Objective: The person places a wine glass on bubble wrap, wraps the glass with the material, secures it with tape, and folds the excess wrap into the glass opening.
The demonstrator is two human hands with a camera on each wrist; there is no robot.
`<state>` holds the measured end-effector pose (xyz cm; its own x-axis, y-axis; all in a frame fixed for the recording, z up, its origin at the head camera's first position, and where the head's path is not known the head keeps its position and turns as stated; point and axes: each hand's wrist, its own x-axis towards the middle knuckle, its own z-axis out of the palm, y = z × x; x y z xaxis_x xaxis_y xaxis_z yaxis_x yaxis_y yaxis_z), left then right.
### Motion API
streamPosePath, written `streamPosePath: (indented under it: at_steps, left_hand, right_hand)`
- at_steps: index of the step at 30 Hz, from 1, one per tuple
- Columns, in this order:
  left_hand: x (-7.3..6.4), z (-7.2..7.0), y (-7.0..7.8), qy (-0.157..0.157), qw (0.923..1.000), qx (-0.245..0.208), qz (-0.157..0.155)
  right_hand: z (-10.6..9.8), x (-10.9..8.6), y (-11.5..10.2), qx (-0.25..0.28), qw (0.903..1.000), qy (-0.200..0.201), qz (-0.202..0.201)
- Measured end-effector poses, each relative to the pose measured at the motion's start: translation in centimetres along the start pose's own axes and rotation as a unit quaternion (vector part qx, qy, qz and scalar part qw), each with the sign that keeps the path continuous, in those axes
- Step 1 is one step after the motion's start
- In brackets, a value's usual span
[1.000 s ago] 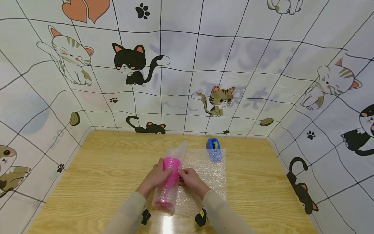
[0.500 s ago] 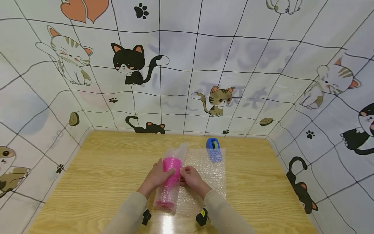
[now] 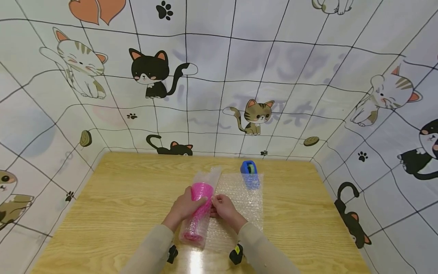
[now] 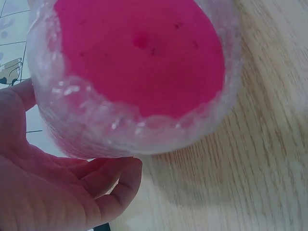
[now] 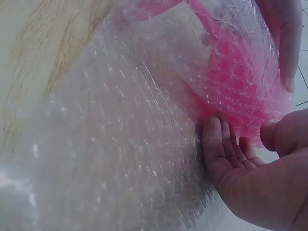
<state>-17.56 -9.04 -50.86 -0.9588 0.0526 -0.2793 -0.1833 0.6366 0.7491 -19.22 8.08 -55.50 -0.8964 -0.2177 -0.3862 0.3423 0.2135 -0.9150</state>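
Note:
A pink cylinder (image 3: 202, 190) lies wrapped in bubble wrap (image 3: 236, 213), slanting on the table. My left hand (image 3: 186, 205) grips it from the left, with the thumb laid across its top and the fingers round its far side. In the left wrist view, its flat round pink end (image 4: 144, 53) shows a small nub at the centre. My right hand (image 3: 224, 208) pinches at the wrap along the roll's right side. In the right wrist view, its fingers (image 5: 215, 137) bend against the wrapped side, with the thumb close to them.
The flat part of the wrap sheet spreads to the right of the roll. A blue tape dispenser (image 3: 249, 167) stands at the back, its front seen through the sheet. Cat-patterned walls (image 3: 205, 91) border the wooden table (image 3: 130, 190) at the back and sides.
The wrapped roll has shifted very slightly to the right, both hands moving with it. The loose wrap at its far end leans a little more to the right.

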Motion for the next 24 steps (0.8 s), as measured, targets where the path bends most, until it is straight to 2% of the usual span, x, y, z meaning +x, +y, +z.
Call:
streamPosePath:
  at_steps: [10, 19, 24]
  left_hand:
    - [0.36, 0.22, -0.14, 0.009, 0.9999, 0.009, 0.004]
    - [0.15, 0.16, -0.29, -0.007, 0.9999, -0.011, -0.01]
    - [0.07, -0.07, -0.21, -0.014, 0.9997, -0.016, -0.011]
  right_hand:
    - [-0.33, 0.31, -0.26, 0.001, 0.9997, 0.01, 0.022]
    - [-0.13, -0.02, -0.22, 0.033, 0.9989, 0.031, 0.014]
    - [0.12, -0.35, -0.54, 0.016, 0.9991, 0.038, 0.013]
